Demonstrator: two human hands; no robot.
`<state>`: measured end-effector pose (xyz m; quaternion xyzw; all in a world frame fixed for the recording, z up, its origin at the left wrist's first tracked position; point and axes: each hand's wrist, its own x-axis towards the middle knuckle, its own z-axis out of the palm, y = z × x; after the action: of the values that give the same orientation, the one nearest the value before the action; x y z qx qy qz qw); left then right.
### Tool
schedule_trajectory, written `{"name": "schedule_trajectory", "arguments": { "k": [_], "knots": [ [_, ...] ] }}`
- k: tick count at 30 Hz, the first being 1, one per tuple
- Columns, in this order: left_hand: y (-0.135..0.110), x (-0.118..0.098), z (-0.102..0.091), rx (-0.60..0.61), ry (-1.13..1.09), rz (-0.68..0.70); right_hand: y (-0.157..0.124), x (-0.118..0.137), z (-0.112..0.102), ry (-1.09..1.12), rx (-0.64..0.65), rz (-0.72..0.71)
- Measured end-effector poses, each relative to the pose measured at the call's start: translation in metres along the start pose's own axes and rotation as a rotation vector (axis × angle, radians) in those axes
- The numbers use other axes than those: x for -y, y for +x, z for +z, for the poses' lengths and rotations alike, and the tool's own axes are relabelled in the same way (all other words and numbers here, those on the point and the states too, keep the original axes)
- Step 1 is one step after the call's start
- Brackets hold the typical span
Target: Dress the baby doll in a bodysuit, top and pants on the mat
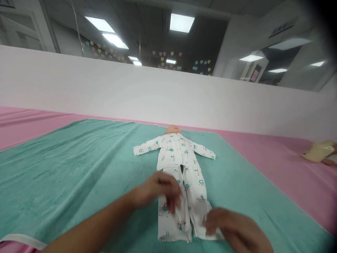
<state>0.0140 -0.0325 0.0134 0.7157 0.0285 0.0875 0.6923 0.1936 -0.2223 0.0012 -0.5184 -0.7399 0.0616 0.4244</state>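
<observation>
A baby doll [176, 154] in white printed pyjamas lies on its back on a teal blanket [79, 168], head away from me, arms spread. My left hand [160, 192] hovers over the left trouser leg, fingers pointing down and loosely apart, blurred by motion. My right hand [231, 228] rests at the hem of the right trouser leg [200, 211], fingers curled on the white fabric.
The blanket lies on a pink sheet [276, 165]. A white partition [158, 91] runs behind the bed. A cream-coloured object [317, 151] lies at the far right edge, with part of another doll or hand beside it.
</observation>
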Motion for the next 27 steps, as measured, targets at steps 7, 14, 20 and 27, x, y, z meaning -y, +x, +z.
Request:
{"name": "schedule_trajectory", "arguments": {
  "k": [7,14,20,27],
  "knots": [
    [0.000,0.040,-0.127,-1.213,0.643,-0.154,0.071,-0.160,-0.024,-0.093,-0.639,0.662],
    [0.011,0.048,-0.169,-1.237,0.933,-0.582,0.071,-0.270,-0.056,-0.316,-0.714,1.023],
    [0.027,0.048,-0.177,-1.220,0.986,-0.691,0.072,-0.282,-0.064,-0.322,-0.586,1.111],
    [0.021,0.048,-0.174,-1.367,0.465,-0.328,0.066,-0.288,-0.069,-0.168,-0.582,0.929]
  ]
}}
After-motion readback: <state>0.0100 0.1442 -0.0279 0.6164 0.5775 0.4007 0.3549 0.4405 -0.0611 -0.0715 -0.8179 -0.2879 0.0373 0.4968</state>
